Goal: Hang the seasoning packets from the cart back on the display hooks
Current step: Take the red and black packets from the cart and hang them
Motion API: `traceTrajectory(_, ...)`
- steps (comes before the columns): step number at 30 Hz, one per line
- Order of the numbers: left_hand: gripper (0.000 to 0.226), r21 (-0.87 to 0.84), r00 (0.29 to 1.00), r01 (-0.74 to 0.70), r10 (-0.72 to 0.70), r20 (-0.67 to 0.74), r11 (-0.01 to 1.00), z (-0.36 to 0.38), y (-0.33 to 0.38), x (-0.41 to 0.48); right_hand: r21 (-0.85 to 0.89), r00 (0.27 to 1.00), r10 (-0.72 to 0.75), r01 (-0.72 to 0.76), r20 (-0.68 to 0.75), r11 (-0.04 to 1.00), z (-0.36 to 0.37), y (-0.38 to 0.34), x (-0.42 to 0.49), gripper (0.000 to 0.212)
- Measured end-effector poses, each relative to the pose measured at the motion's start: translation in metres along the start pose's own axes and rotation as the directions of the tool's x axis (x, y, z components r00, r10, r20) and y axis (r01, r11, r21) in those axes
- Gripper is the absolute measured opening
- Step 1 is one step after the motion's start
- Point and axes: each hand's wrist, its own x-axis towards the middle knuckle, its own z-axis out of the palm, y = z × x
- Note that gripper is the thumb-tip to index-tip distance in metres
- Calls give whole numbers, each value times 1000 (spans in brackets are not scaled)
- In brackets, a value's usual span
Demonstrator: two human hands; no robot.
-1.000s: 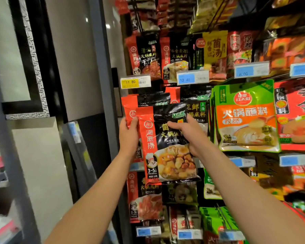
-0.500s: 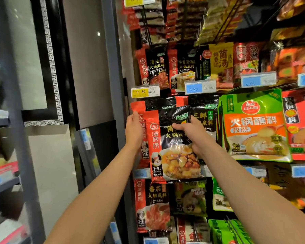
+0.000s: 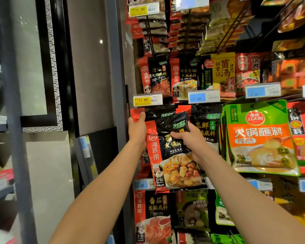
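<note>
The head view shows two bare hands raised to a shop display of hanging packets. The right hand (image 3: 188,138) pinches one glossy black-and-red seasoning packet (image 3: 174,155) near its top, thumb across the front and fingers curled behind. The packet hangs tilted in front of the rack, its bottom edge over the lower price rail. The left hand (image 3: 136,128) grips the red upper-left corner of the hung black-and-red packets (image 3: 158,111) behind it, just under the yellow price tag (image 3: 147,99) marked 11 80; whether the held packet is already on a hook cannot be told.

Two yellow price tags can be counted, the second one (image 3: 143,10) at the top of the rack, and a blue price tag (image 3: 203,97) marked 13 40 sits right of the lower yellow one. Right of the held packet hangs a row of large green-and-orange sauce pouches (image 3: 261,138), with red packets (image 3: 301,136) beyond. Below hangs a red-and-black tomato packet (image 3: 152,217); above, two more black-and-red packet rows face out, with yellow and red ones beside them.

The rack ends at a grey metal upright (image 3: 115,85). Left of it stands a beige wall panel with a black patterned border (image 3: 51,67), and grey shelving (image 3: 0,124) at the far left edge.
</note>
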Motion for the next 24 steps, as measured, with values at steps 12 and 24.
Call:
traceTrajectory(12,10,32,993,3,1,-114,999,13,3,16,46,997,24,-27,73,999,-10,-12,14,42)
traceTrajectory(24,27,155,988,33,-8,-156,987,12,8,11,69,997,0,-6,76,998,-1,-19,13,84)
